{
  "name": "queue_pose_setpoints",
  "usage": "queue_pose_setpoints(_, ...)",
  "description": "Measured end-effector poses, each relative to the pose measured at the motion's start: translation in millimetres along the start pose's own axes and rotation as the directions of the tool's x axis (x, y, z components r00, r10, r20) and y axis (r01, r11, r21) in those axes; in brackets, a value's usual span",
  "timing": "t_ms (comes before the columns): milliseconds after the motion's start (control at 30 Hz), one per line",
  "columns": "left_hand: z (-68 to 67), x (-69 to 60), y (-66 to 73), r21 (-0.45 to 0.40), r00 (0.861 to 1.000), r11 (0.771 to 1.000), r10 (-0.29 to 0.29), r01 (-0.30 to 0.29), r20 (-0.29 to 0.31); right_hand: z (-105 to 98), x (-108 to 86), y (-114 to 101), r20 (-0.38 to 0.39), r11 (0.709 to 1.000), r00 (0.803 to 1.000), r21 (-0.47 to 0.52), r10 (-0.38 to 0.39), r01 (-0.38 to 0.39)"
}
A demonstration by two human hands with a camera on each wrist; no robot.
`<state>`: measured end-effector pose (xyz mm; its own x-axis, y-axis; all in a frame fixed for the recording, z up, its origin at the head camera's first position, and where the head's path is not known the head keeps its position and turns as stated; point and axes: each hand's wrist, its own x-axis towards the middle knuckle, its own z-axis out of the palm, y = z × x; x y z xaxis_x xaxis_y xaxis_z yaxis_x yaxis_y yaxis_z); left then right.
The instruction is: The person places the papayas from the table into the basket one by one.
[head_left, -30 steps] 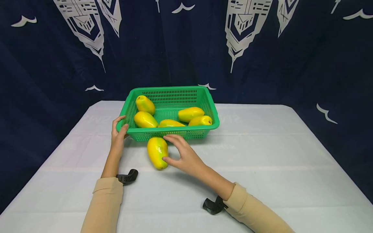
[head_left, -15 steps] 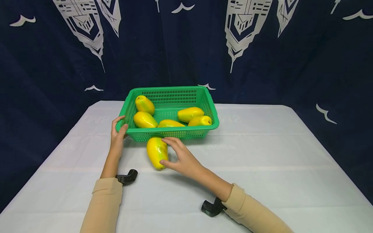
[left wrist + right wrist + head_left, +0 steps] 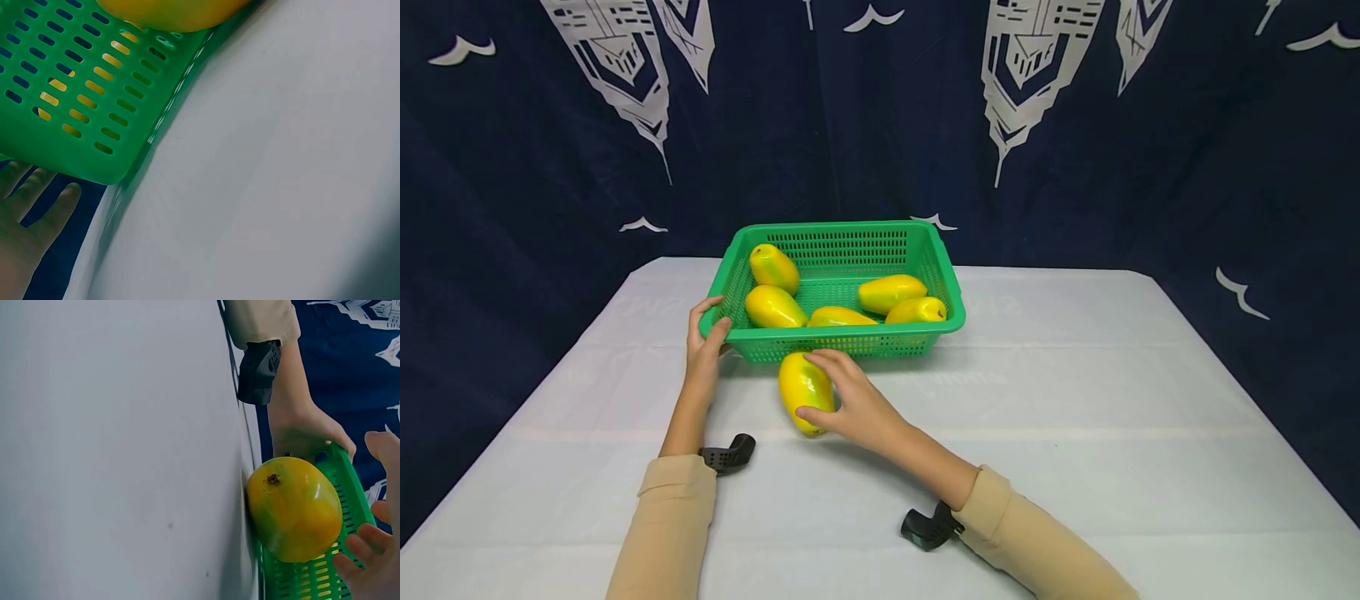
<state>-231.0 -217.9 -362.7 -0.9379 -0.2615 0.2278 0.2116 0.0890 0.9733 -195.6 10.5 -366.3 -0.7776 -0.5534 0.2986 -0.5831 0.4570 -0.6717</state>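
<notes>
A yellow papaya with a greenish patch (image 3: 801,387) lies on the white table in front of the green basket (image 3: 850,340). My right hand (image 3: 859,408) is at its right side, thumb and fingers spread. In the right wrist view, the fingertips (image 3: 365,544) look apart from the papaya (image 3: 294,509). My left hand (image 3: 703,346) holds the basket's near left corner, thumb at the front and fingers along the left side. Part of those fingers (image 3: 28,187) shows beside the basket wall (image 3: 81,153) in the left wrist view.
Several more papayas lie in the basket, two at its left (image 3: 775,307), one at the front middle (image 3: 841,317) and two at its right (image 3: 891,292). A dark blue curtain (image 3: 880,125) hangs behind the table (image 3: 1112,417). Black wrist cameras (image 3: 730,454) sit under both wrists.
My right hand has moved a little left, so its fingers and thumb now reach over the papaya. The left hand, the basket and the papaya have stayed in place.
</notes>
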Motion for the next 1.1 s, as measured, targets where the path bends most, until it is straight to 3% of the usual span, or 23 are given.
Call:
queue_pose_setpoints(433,0.0,-0.8,0.7,0.017,1.000,1.000,-0.026,0.026,-0.002,10,6.2,10,0.018,0.997,0.997,0.015,0.077,-0.078)
queue_pose_setpoints(667,-5.4,12.8,-19.2,-0.007,1.000,1.000,-0.012,0.012,-0.011,15,4.9,15,0.011,0.998,0.998,0.002,0.057,-0.057)
queue_pose_setpoints(1100,-5.0,12.6,-20.9,-0.010,1.000,1.000,0.009,-0.009,-0.018,26,-0.4,26,0.014,1.000,1.000,-0.005,-0.016,0.016)
